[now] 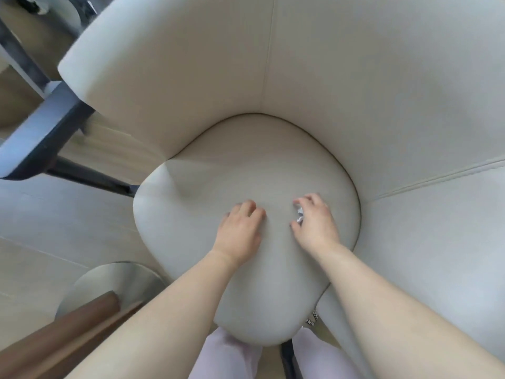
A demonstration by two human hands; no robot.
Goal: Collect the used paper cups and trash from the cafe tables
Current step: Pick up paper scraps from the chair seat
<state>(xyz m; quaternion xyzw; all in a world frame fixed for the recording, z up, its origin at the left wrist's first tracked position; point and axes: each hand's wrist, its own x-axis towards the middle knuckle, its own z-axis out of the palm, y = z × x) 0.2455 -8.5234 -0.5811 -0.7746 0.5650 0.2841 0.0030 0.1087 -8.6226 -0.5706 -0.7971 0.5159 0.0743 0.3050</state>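
Left grip (241, 231) lies palm down on the seat cushion (218, 165) of a cream armchair (355, 77), just left of the cushion's middle. Its fingers are loosely bent with their tips on the fabric, and nothing shows in it. Right grip (314, 222) is beside it, nearer the cushion's right edge, the two close but apart. Its fingers and thumb curl round a small crumpled scrap of whitish paper (299, 214), pinching it against the cushion; only a little of the scrap shows between the fingertips. Both bare forearms reach in from the front edge of the cushion.

At the far left a dark grey frame (41, 127) stands blurred over the pale floor (54, 214). Nearer the lower left corner are a round metal base (109, 280) and a brown wooden piece (68, 326) that crosses in front of it. Pale lilac trousers (226, 356) show below the cushion's front edge.
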